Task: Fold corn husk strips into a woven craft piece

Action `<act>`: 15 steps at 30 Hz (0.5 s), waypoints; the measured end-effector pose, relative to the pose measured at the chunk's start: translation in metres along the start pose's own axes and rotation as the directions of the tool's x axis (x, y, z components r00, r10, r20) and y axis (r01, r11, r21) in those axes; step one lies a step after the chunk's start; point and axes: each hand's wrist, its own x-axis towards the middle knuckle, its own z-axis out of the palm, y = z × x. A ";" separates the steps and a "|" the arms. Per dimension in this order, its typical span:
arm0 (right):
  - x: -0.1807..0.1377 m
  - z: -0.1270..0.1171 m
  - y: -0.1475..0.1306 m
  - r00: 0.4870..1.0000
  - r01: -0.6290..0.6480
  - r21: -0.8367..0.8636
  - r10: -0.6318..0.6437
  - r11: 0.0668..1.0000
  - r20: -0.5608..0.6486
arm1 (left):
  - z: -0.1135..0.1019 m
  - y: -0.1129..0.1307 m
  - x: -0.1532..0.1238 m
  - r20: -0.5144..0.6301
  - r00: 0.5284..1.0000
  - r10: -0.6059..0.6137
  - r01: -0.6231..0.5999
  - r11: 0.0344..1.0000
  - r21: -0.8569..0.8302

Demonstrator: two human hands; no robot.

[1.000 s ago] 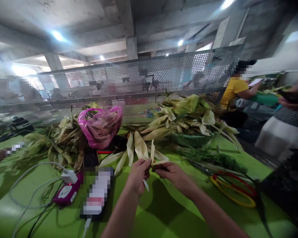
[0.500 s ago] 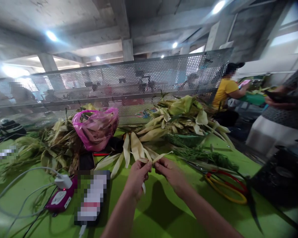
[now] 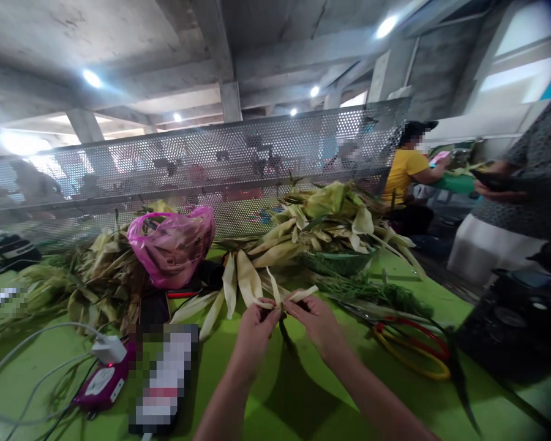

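Over a green table (image 3: 218,352), the left hand (image 3: 251,338) and right hand (image 3: 320,326) pinch thin husk strips (image 3: 305,294); an uneven tug could tear one; a slack pinch could let it slip.

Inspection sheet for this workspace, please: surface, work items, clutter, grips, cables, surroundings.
Surface: green tabletop, crowded.
Work items: pale husk strips between the hands; loose husks behind them; husk pile heaped over a green basket.
Clutter: pink plastic bag, phone with blurred screen, yellow loop at right.
Grips: left grip and right grip both pinching the strips, close together.
Cables: pale cable looping near the white adapter on a purple power block; another at the phone's lower end.
Surroundings: perforated screen behind; person in yellow top at right.
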 end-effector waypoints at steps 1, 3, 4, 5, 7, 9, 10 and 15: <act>0.001 0.000 0.000 1.000 -0.002 0.012 0.002 1.000 -0.001 | 0.000 0.000 0.000 0.015 1.000 -0.010 0.010 1.000 -0.010; 0.002 0.001 0.002 1.000 0.004 0.038 -0.003 0.999 -0.013 | 0.000 -0.001 0.001 0.048 0.998 -0.030 0.031 0.999 -0.026; 0.003 0.001 0.004 1.000 0.008 0.047 -0.007 0.999 -0.018 | -0.001 0.000 0.001 0.063 0.997 -0.035 0.037 0.999 -0.029; 0.004 0.001 0.005 1.000 0.006 0.050 -0.006 0.999 -0.017 | -0.002 0.000 0.002 0.076 0.996 -0.035 0.037 0.999 -0.030; 0.006 -0.002 0.008 1.000 -0.021 0.048 0.021 0.999 0.007 | -0.004 0.000 0.003 0.078 0.997 -0.025 0.028 0.999 -0.035; 0.008 -0.009 0.009 0.999 -0.029 -0.004 0.029 1.000 -0.041 | -0.007 -0.002 0.004 0.062 0.998 -0.028 0.030 0.999 -0.028; 0.008 -0.013 0.008 0.993 0.004 -0.065 -0.011 0.998 -0.115 | -0.008 -0.002 0.004 0.053 0.998 -0.034 0.035 0.999 -0.017; 0.006 -0.021 -0.007 0.897 0.250 -0.528 -0.399 0.812 -0.189 | -0.010 -0.005 0.004 0.075 0.996 -0.048 0.047 0.999 0.011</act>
